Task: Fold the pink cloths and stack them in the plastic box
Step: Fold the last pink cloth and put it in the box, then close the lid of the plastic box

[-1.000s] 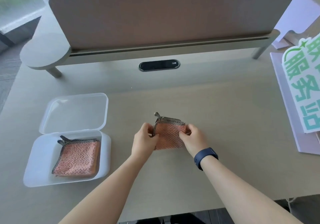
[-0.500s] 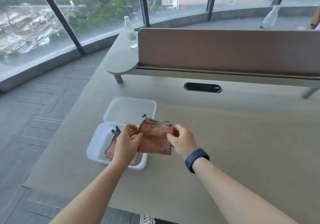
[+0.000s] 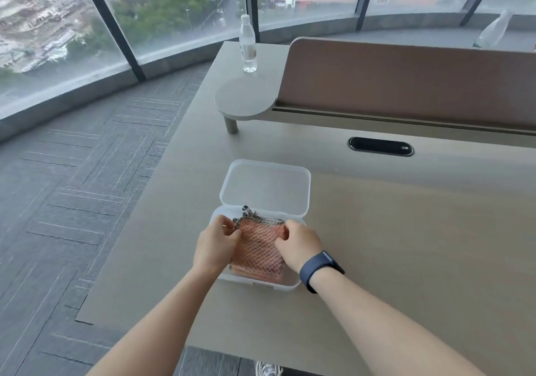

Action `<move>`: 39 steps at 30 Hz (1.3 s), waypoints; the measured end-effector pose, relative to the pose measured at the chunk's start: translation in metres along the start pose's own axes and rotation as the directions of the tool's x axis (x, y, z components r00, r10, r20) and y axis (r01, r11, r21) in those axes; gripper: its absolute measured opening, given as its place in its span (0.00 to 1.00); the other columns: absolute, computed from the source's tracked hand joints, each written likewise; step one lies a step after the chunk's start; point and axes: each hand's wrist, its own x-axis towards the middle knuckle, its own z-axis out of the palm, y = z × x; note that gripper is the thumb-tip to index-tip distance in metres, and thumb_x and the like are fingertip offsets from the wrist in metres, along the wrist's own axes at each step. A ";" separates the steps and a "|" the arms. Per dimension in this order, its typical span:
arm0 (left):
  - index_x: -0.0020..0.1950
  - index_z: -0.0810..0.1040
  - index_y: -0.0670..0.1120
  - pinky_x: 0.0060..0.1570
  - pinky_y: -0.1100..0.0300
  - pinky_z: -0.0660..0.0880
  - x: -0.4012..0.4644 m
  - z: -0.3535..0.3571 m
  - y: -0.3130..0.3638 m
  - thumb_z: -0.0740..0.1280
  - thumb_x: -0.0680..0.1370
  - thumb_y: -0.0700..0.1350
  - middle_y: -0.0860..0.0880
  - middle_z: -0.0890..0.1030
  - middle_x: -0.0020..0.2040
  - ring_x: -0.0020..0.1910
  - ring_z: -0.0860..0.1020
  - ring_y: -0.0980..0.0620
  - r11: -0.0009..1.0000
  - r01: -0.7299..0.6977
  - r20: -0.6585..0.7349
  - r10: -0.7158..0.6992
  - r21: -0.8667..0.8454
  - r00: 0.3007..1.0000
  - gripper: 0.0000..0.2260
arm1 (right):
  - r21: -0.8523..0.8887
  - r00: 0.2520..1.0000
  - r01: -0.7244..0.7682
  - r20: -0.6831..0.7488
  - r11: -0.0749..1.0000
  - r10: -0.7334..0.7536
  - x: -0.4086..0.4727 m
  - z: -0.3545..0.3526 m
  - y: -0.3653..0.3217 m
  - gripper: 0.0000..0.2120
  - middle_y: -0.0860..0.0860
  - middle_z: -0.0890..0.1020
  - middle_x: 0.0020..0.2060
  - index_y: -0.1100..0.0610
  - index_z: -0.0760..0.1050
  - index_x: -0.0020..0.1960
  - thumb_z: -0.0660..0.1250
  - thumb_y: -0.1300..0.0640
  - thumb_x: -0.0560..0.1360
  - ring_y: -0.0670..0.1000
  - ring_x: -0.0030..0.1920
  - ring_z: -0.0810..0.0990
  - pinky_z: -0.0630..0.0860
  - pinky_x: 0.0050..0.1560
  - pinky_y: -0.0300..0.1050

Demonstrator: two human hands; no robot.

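Note:
A folded pink cloth (image 3: pixel 258 248) with a black mesh edge lies inside the clear plastic box (image 3: pixel 261 284), on top of another pink cloth whose lower edge peeks out beneath it. My left hand (image 3: pixel 216 243) pinches the cloth's left edge and my right hand (image 3: pixel 297 243), with a dark watch on the wrist, pinches its right edge. The box's hinged lid (image 3: pixel 265 187) lies open flat behind it.
The box sits near the left edge of the beige desk (image 3: pixel 406 245). A brown divider panel (image 3: pixel 406 82) and a raised shelf (image 3: pixel 246 102) with a water bottle (image 3: pixel 248 44) stand at the back. A black cable port (image 3: pixel 380 146) lies in the desk.
Both hands carried the folded cloth leftward from the desk's middle and lowered it into the box onto the first cloth. The view turned left with them.

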 end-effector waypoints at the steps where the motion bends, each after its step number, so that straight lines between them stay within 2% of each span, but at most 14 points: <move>1: 0.46 0.74 0.52 0.34 0.61 0.71 0.003 0.000 -0.002 0.68 0.73 0.48 0.53 0.82 0.44 0.42 0.79 0.55 1.000 0.001 0.010 -0.001 0.021 1.000 0.04 | -0.036 1.000 -0.003 -0.002 0.999 0.003 0.003 0.003 -0.001 0.15 0.51 0.72 0.32 0.52 0.59 0.32 0.63 0.58 0.72 0.56 0.36 0.70 0.62 0.35 0.43; 7: 0.44 0.72 0.52 0.37 0.56 0.77 0.015 0.008 -0.012 0.66 0.74 0.50 0.55 0.80 0.40 0.39 0.79 0.52 0.984 -0.021 0.039 0.015 0.176 0.999 0.04 | -0.173 0.997 -0.043 0.048 0.984 0.052 0.014 0.020 -0.001 0.04 0.53 0.75 0.37 0.54 0.67 0.40 0.61 0.59 0.72 0.55 0.35 0.72 0.65 0.34 0.42; 10: 0.46 0.71 0.51 0.36 0.54 0.76 0.017 0.011 -0.013 0.65 0.74 0.50 0.55 0.79 0.39 0.38 0.78 0.50 0.973 -0.065 0.065 0.051 0.223 0.997 0.05 | -0.219 0.995 -0.041 0.082 0.975 0.061 0.015 0.022 0.001 0.04 0.52 0.74 0.35 0.55 0.66 0.42 0.61 0.60 0.72 0.53 0.31 0.71 0.65 0.29 0.42; 13: 0.53 0.69 0.50 0.34 0.56 0.71 0.015 0.011 -0.012 0.66 0.75 0.47 0.54 0.75 0.47 0.40 0.77 0.48 0.940 -0.199 0.063 0.189 0.278 0.980 0.09 | -0.241 0.999 0.034 0.015 0.970 -0.031 0.010 0.021 0.002 0.08 0.51 0.70 0.36 0.56 0.64 0.51 0.60 0.61 0.73 0.52 0.29 0.68 0.60 0.25 0.43; 15: 0.54 0.70 0.50 0.33 0.56 0.71 0.017 0.004 -0.010 0.66 0.75 0.48 0.54 0.73 0.50 0.42 0.76 0.48 0.880 -0.346 0.083 0.338 0.324 0.937 0.10 | -0.300 0.984 0.150 -0.049 0.942 -0.172 0.004 0.019 0.002 0.10 0.52 0.71 0.42 0.56 0.65 0.52 0.60 0.63 0.72 0.56 0.35 0.71 0.63 0.29 0.44; 17: 0.54 0.72 0.52 0.35 0.56 0.73 0.023 -0.005 -0.011 0.67 0.74 0.50 0.55 0.73 0.51 0.47 0.75 0.51 0.782 -0.502 0.205 0.458 0.369 0.865 0.11 | -0.391 0.956 0.249 -0.046 0.886 -0.289 -0.001 0.019 0.002 0.07 0.53 0.72 0.46 0.57 0.69 0.48 0.62 0.64 0.71 0.56 0.45 0.72 0.66 0.35 0.46; 19: 0.56 0.73 0.55 0.39 0.59 0.72 0.029 -0.013 -0.014 0.68 0.72 0.52 0.56 0.73 0.54 0.54 0.72 0.53 0.680 -0.620 0.389 0.488 0.393 0.781 0.14 | -0.491 0.941 0.292 -0.003 0.821 -0.337 -0.002 0.020 0.004 0.07 0.53 0.74 0.49 0.56 0.72 0.48 0.64 0.61 0.70 0.56 0.51 0.72 0.70 0.45 0.48; 22: 0.64 0.73 0.56 0.50 0.60 0.71 0.036 -0.019 -0.020 0.68 0.70 0.55 0.58 0.73 0.63 0.58 0.69 0.53 0.533 -0.736 0.570 0.477 0.418 0.669 0.22 | -0.580 0.952 0.287 0.089 0.762 -0.292 -0.001 0.024 0.009 0.14 0.53 0.73 0.54 0.54 0.72 0.53 0.67 0.49 0.71 0.56 0.57 0.69 0.66 0.57 0.51; 25: 0.69 0.70 0.56 0.58 0.58 0.68 0.040 -0.019 -0.024 0.67 0.70 0.57 0.59 0.69 0.69 0.62 0.68 0.53 0.443 -0.767 0.632 0.441 0.464 0.637 0.28 | -0.638 0.955 0.285 0.124 0.715 -0.270 0.000 0.032 0.013 0.20 0.53 0.73 0.56 0.55 0.71 0.56 0.66 0.44 0.71 0.57 0.59 0.68 0.62 0.63 0.53; 29: 0.70 0.68 0.57 0.57 0.58 0.67 0.040 -0.015 -0.028 0.68 0.70 0.57 0.59 0.68 0.70 0.62 0.68 0.53 0.383 -0.783 0.647 0.442 0.491 0.621 0.28 | -0.686 0.960 0.269 0.133 0.676 -0.247 0.000 0.038 0.015 0.20 0.54 0.73 0.56 0.56 0.71 0.57 0.64 0.44 0.72 0.58 0.59 0.68 0.58 0.66 0.54; 32: 0.67 0.72 0.56 0.55 0.59 0.69 0.041 -0.019 -0.028 0.69 0.71 0.56 0.58 0.71 0.67 0.61 0.70 0.53 0.448 -0.787 0.611 0.499 0.425 0.614 0.24 | -0.591 0.954 0.280 0.081 0.757 -0.289 0.000 0.033 0.013 0.15 0.54 0.76 0.55 0.56 0.73 0.55 0.63 0.48 0.74 0.57 0.58 0.70 0.64 0.64 0.51; 34: 0.60 0.78 0.54 0.50 0.59 0.73 0.045 -0.027 -0.025 0.70 0.73 0.54 0.56 0.76 0.61 0.56 0.74 0.53 0.555 -0.766 0.505 0.583 0.324 0.636 0.16 | -0.424 0.945 0.262 -0.071 0.867 -0.320 0.002 0.021 0.011 0.11 0.52 0.79 0.51 0.56 0.77 0.52 0.62 0.52 0.74 0.56 0.55 0.73 0.71 0.55 0.48; 36: 0.54 0.81 0.51 0.46 0.58 0.75 0.052 -0.035 -0.021 0.71 0.74 0.49 0.54 0.79 0.54 0.46 0.77 0.55 0.669 -0.704 0.332 0.625 0.238 0.706 0.09 | -0.270 0.927 0.197 -0.260 0.942 -0.268 0.008 0.003 0.010 0.07 0.51 0.81 0.46 0.56 0.79 0.48 0.64 0.56 0.73 0.56 0.49 0.76 0.73 0.43 0.45; 39: 0.52 0.81 0.47 0.43 0.57 0.74 0.072 -0.044 -0.014 0.70 0.75 0.43 0.50 0.80 0.49 0.37 0.78 0.54 0.835 -0.518 0.092 0.511 0.183 0.855 0.06 | -0.022 0.936 0.020 -0.350 1.000 -0.026 0.027 -0.022 0.020 0.06 0.51 0.82 0.44 0.55 0.79 0.47 0.64 0.59 0.72 0.57 0.45 0.78 0.74 0.41 0.46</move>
